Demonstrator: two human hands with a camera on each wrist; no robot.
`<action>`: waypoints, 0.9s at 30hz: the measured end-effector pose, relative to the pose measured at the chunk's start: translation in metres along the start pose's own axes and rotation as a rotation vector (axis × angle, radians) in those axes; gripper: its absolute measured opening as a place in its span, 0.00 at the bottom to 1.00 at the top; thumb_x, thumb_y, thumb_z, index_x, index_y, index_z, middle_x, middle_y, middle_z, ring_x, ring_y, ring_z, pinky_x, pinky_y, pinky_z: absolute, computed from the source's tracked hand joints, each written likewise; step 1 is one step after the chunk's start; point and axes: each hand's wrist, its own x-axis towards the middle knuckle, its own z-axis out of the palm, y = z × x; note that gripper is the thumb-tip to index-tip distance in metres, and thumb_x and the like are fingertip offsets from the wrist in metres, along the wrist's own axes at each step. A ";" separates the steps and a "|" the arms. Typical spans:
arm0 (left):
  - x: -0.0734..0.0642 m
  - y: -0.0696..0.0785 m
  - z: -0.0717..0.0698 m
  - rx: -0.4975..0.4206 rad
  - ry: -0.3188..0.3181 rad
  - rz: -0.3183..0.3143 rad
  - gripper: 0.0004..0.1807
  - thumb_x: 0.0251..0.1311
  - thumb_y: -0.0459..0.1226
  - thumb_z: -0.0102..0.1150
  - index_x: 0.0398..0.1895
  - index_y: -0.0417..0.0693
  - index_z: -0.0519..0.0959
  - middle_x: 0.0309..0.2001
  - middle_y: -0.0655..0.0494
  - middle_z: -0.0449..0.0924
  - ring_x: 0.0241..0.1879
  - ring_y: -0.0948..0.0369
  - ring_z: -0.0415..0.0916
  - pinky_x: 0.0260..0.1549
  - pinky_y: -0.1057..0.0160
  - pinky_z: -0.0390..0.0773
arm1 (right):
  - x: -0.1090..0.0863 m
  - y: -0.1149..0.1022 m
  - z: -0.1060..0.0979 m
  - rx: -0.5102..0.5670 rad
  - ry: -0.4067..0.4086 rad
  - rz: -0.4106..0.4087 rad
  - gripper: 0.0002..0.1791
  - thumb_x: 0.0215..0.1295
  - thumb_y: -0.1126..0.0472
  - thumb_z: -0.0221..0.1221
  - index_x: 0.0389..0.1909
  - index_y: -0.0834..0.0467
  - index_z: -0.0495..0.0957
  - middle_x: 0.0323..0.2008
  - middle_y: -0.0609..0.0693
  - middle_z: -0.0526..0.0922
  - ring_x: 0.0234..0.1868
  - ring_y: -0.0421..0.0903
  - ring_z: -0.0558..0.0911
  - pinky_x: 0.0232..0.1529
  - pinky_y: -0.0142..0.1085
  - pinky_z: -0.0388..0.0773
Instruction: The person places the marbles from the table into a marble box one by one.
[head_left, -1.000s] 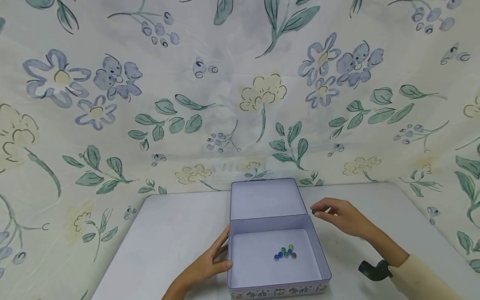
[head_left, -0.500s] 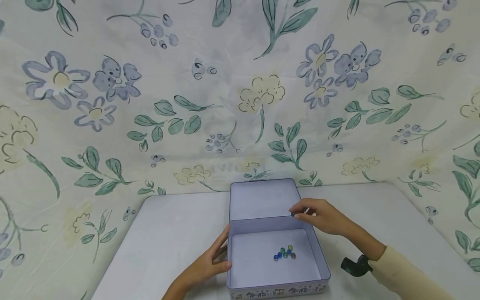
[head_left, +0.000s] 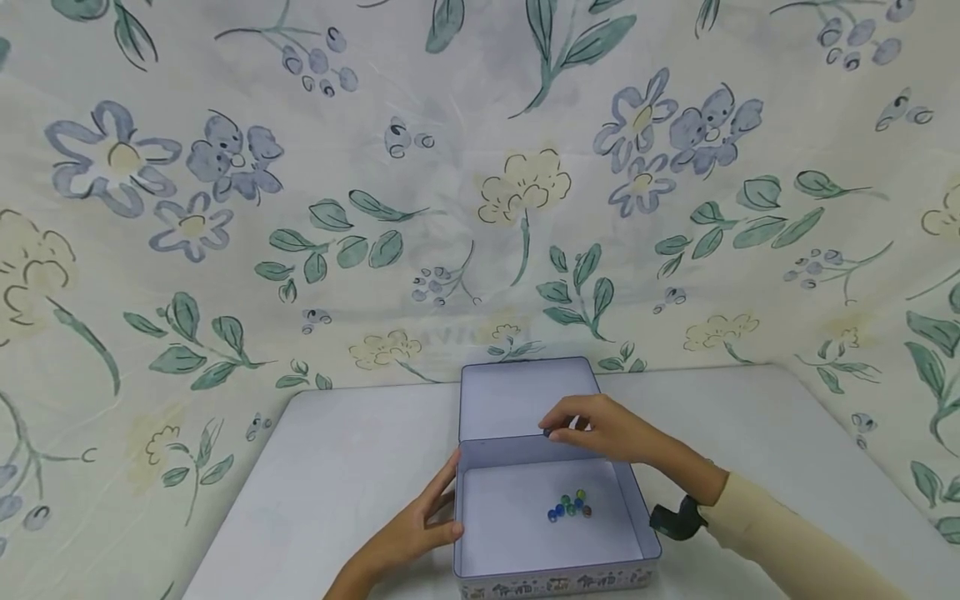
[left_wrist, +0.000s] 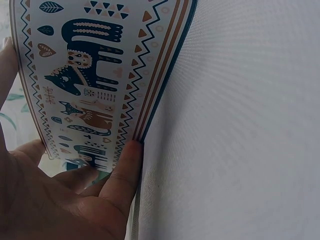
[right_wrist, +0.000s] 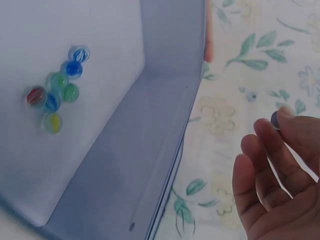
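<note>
A lilac tin box (head_left: 555, 542) lies with its lid (head_left: 528, 400) folded back. Several glass marbles (right_wrist: 71, 69) in blue, green, yellow and red cluster on its floor, right of the middle. My left hand (head_left: 408, 533) rests against the box's left outer wall; in the left wrist view its fingers (left_wrist: 122, 175) touch that wall, printed with animals (left_wrist: 92, 60). Above the box's back wall, my right hand (head_left: 603, 425) pinches a small dark marble (right_wrist: 275, 120) between thumb and forefinger. In the right wrist view the other fingers are loosely bent.
A white table (head_left: 352, 450) carries the box. Behind it hangs a cloth (head_left: 450, 208) with flowers and leaves. A black wrist-worn device (head_left: 678, 521) juts out below my right sleeve (head_left: 780, 533).
My right hand has moved left with the dark marble, from right of the box to above its back wall. My left hand and the marbles in the box stay put.
</note>
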 end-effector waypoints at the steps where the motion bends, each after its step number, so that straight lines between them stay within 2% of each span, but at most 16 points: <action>1: 0.000 0.000 0.000 -0.003 0.000 -0.002 0.49 0.70 0.45 0.57 0.82 0.64 0.34 0.81 0.40 0.30 0.72 0.21 0.43 0.66 0.28 0.61 | 0.002 0.000 0.002 0.005 -0.010 -0.008 0.13 0.71 0.58 0.60 0.50 0.59 0.83 0.44 0.47 0.88 0.44 0.36 0.83 0.44 0.33 0.83; 8: -0.001 -0.001 0.002 -0.025 -0.005 -0.005 0.50 0.69 0.46 0.58 0.82 0.64 0.34 0.81 0.38 0.30 0.71 0.21 0.42 0.65 0.29 0.63 | 0.014 -0.007 0.015 0.028 -0.080 -0.015 0.12 0.71 0.57 0.60 0.49 0.58 0.84 0.45 0.46 0.87 0.44 0.36 0.82 0.45 0.32 0.83; 18: 0.000 -0.001 0.002 -0.033 -0.002 -0.020 0.50 0.69 0.47 0.58 0.81 0.66 0.34 0.81 0.38 0.30 0.72 0.21 0.41 0.65 0.28 0.63 | 0.030 -0.014 0.033 0.025 -0.146 -0.045 0.11 0.71 0.59 0.60 0.47 0.60 0.85 0.44 0.47 0.88 0.39 0.32 0.80 0.42 0.30 0.83; 27: 0.000 0.001 0.001 -0.029 -0.007 -0.022 0.50 0.69 0.47 0.57 0.81 0.65 0.33 0.81 0.39 0.29 0.72 0.20 0.41 0.65 0.29 0.63 | 0.038 -0.018 0.051 0.034 -0.233 0.018 0.10 0.70 0.60 0.62 0.47 0.57 0.85 0.41 0.43 0.87 0.41 0.29 0.80 0.42 0.25 0.81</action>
